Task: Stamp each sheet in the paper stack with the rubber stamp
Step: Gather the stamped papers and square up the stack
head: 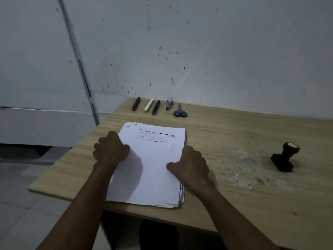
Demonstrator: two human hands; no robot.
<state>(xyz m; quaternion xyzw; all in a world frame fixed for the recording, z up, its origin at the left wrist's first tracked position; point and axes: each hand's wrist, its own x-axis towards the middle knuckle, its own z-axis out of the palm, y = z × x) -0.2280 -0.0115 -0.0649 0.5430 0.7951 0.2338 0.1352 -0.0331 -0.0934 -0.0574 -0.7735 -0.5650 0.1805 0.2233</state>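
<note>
A stack of white printed sheets (155, 170) lies on the wooden table (234, 134), its near edge close to the table's front. My left hand (110, 149) grips the stack's left edge with fingers curled. My right hand (191, 164) holds the right edge, thumb on top of the paper. The top sheet has dark print near its far end and a faint bluish mark at the right. The rubber stamp (284, 158), with a black base and a dark red handle, lies tipped on the table far to the right, apart from both hands.
Along the table's far edge lie two black markers (136, 104) (156, 107), a white marker (148, 105), a small stapler-like tool (169, 104) and blue-handled scissors (180, 111). A speckled white wall stands behind. The table's left edge drops to a tiled floor.
</note>
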